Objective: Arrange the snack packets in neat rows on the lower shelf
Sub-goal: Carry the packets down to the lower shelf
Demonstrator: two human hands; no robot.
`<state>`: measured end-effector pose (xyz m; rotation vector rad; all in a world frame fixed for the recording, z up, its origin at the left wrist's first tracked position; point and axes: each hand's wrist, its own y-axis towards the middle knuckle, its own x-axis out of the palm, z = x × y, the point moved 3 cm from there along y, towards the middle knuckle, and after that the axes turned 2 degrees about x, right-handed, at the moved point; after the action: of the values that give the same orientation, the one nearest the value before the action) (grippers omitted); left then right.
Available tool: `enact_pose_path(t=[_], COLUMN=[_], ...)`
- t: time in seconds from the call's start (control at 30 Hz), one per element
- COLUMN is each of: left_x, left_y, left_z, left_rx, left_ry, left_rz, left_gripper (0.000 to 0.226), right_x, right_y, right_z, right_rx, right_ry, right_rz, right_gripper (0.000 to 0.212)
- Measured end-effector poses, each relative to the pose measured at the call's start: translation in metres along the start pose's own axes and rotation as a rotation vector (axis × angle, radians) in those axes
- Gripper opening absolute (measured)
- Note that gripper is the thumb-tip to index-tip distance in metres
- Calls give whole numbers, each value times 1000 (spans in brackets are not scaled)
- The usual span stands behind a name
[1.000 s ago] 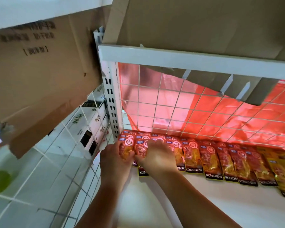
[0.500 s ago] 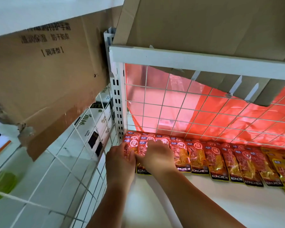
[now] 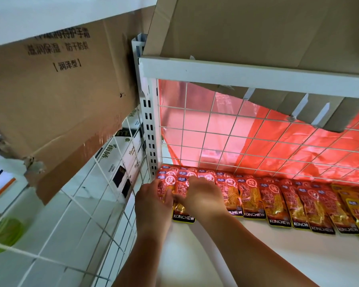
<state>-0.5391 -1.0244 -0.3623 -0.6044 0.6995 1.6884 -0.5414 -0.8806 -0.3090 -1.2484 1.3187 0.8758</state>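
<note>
1. Head view: the snack packets (image 3: 251, 195) lie in one overlapping row at the back of the lower shelf (image 3: 278, 255), from lower centre to the right edge of the frame, against the wire grid (image 3: 236, 141).
2. The left hand (image 3: 151, 206) curls its fingers onto the leftmost packet (image 3: 164, 183), beside the upright post (image 3: 150, 141). The right hand (image 3: 201, 199) lies palm-down on the next packets; pinching or pressing, cannot tell.
3. Likely best: square the end packets to the post, match the overlap and align the bottom edges. The one under the hands pokes out lower.
</note>
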Motion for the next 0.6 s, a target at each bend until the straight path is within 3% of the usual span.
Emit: enact_pose_path(t=[0.4, 0.6], left_x=[0, -2], left_y=[0, -1], left_z=[0, 2], left_rx=[-15, 78], left_ry=[-18, 168], left_rz=[11, 82], left_gripper=[50, 48], right_x=[-7, -10], right_y=[-4, -9], right_z=[7, 14], right_rx=[-49, -81], right_ry=[51, 65], right_rz=[60, 78], right_gripper=[60, 53])
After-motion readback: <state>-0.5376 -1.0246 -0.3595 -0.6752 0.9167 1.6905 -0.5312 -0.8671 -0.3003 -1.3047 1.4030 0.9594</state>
